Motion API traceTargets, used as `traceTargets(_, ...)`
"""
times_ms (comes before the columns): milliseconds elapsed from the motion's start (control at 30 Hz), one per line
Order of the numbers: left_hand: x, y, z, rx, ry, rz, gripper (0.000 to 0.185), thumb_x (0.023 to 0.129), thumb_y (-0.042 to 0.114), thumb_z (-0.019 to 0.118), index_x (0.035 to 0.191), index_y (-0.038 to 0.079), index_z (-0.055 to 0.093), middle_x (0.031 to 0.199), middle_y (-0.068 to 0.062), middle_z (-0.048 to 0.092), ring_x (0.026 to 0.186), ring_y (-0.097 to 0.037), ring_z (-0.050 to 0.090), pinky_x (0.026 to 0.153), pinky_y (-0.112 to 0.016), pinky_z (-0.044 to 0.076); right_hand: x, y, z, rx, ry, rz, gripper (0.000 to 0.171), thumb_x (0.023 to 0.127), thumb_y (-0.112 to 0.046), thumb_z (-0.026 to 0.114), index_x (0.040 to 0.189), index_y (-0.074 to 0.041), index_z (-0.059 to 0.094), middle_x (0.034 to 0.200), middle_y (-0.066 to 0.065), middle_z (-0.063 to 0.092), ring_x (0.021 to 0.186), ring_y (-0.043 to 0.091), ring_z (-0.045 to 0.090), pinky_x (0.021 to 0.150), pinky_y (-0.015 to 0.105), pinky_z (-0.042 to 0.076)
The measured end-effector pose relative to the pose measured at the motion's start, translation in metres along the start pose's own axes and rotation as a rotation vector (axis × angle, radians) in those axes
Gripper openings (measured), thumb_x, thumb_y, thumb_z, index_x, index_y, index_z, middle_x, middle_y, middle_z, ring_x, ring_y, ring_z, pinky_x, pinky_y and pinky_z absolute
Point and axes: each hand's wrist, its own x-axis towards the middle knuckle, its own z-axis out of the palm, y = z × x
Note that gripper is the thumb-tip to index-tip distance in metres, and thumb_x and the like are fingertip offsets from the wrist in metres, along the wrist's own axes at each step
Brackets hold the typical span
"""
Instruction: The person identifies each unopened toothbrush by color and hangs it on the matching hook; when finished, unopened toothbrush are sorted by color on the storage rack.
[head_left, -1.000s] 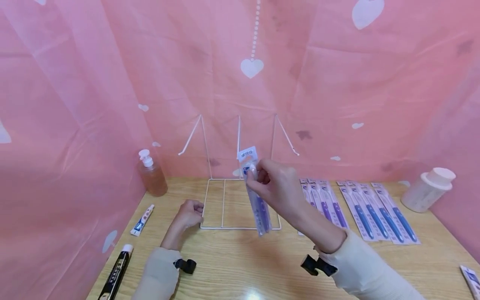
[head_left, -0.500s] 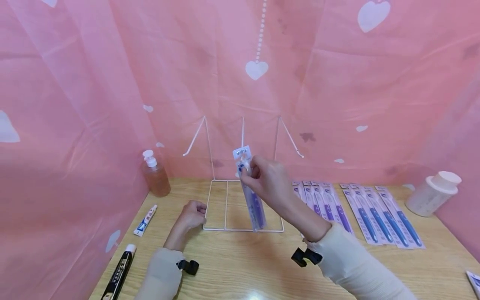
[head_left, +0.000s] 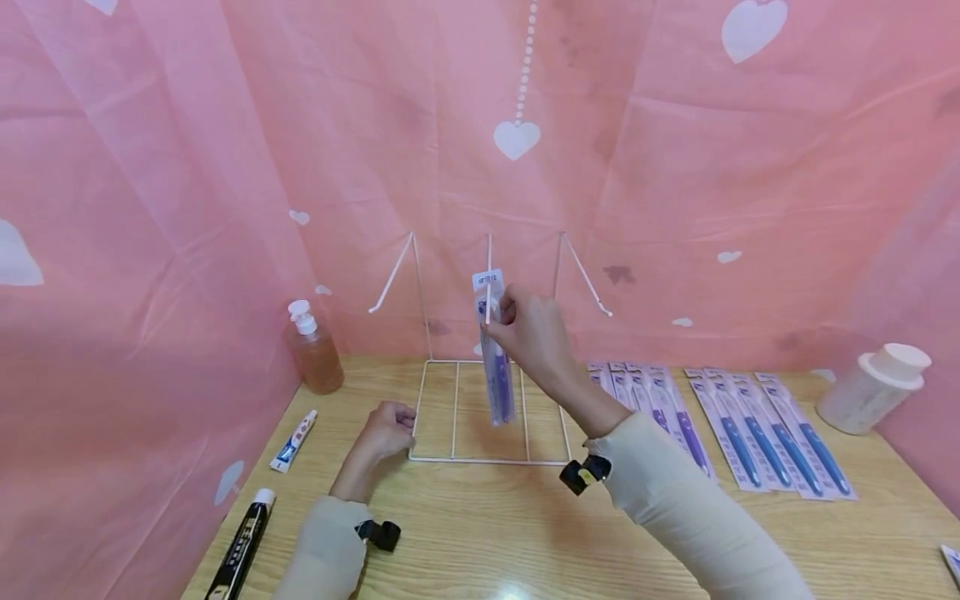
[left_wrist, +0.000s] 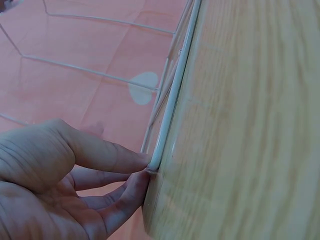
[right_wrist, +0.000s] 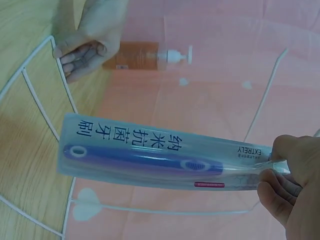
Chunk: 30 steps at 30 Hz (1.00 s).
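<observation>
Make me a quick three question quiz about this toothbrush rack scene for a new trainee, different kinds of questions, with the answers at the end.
1. True or false: the right hand pinches the packaged toothbrush near its top end.
2. What does the left hand touch?
A. the pump bottle
B. the base of the white wire rack
C. the black tube
3. Fill in: the other packaged toothbrushes lie flat on the wooden ____.

Key: 1 true; 2 B; 3 table.
</observation>
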Motion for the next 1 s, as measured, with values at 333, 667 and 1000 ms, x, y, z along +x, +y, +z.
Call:
traceTargets(333,-0.002,0.002,-0.003,0.034,0.000,-0.007,0.044,0.064,-0.018,0.067,0.108,-0.014,0.064,0.090,-0.014,0.063,0.085,-0.025,0.059,0.074,-0.034,0.053,0.033,0.018,0.018,0.046,0.056,0.068,0.020,0.079,-0.011,0.079,0.080,-0.001,0.062,0.072,0.008,0.066,0.062,0.020,0.061,0.056,0.032,0.050)
traceTargets(667,-0.002,0.001,0.004,0.029,-0.001,0.023,0.042,0.062,-0.017,0.067,0.104,-0.011,0.066,0.087,-0.011,0.063,0.083,-0.023,0.059,0.076,-0.035,0.053,0.063,0.035,0.025,-0.019,0.029,0.177,0.022,0.083,-0.017,0.076,0.085,0.001,0.063,0.078,0.012,0.067,0.065,0.023,0.062,0.055,0.032,0.050)
traceTargets(1000,-0.003,0.002,0.002,0.034,-0.004,-0.016,0.042,0.066,-0.017,0.070,0.107,-0.010,0.066,0.090,-0.011,0.063,0.086,-0.024,0.059,0.078,-0.036,0.052,0.076,0.039,0.034,0.008,0.059,0.194,0.019,0.084,-0.015,0.074,0.082,0.000,0.062,0.074,0.010,0.065,0.064,0.022,0.061,0.054,0.030,0.047)
